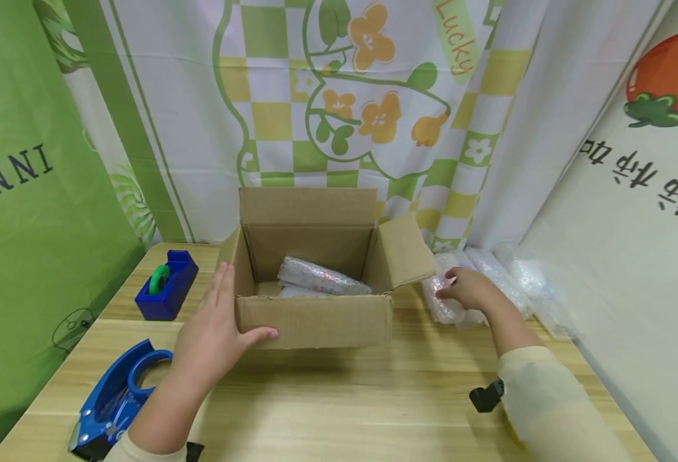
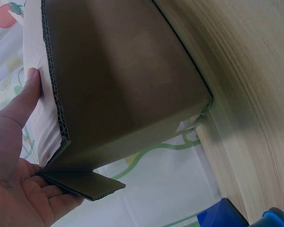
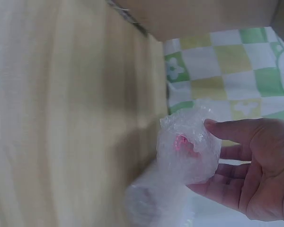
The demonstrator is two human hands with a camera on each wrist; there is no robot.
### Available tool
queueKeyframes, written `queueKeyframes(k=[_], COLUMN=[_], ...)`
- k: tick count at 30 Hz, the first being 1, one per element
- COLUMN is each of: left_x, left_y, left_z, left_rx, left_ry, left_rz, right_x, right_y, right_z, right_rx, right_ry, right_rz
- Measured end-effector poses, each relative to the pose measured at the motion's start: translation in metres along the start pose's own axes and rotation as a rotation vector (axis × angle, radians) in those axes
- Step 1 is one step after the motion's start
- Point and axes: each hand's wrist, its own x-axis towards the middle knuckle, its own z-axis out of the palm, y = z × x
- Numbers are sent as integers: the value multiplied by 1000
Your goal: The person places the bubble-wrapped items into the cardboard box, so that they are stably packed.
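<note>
An open cardboard box [image 1: 315, 321] stands on the table with its flaps folded out. Inside it lies a bubble-wrapped bundle [image 1: 324, 276], with part of another beneath. My left hand [image 1: 211, 333] holds the box's near left corner, thumb on the front flap and fingers along the left flap. In the left wrist view, the fingers reach behind the small side flap [image 2: 85, 183]. Right of the box, my right hand [image 1: 470, 290] grips a bubble-wrapped roll [image 3: 187, 146] between thumb and fingers. Something pinkish-red shows through its end; the contents cannot be made out.
More bubble-wrapped bundles [image 1: 503, 279] lie at the table's right edge. A blue tape dispenser [image 1: 168, 295] with green tape sits left of the box. Nearer, a blue hand-held tape gun [image 1: 113, 391] lies by the left forearm. A patterned curtain [image 1: 339, 115] hangs behind the table.
</note>
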Motion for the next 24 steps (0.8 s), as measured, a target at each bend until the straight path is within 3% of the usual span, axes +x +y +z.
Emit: queueKeyframes(k=[7, 13, 24], left_x=[1, 0, 0], left_y=[-1, 0, -1], left_z=[0, -1, -1], left_rx=[6, 5, 5], left_ry=[-4, 0, 0], left_rz=[-4, 3, 4], right_x=[-6, -16, -32], right_y=[-4, -12, -37], right_z=[-27, -51, -95], right_rx=[20, 11, 39], right_ry=[54, 99, 183], right_rz=[-49, -42, -62])
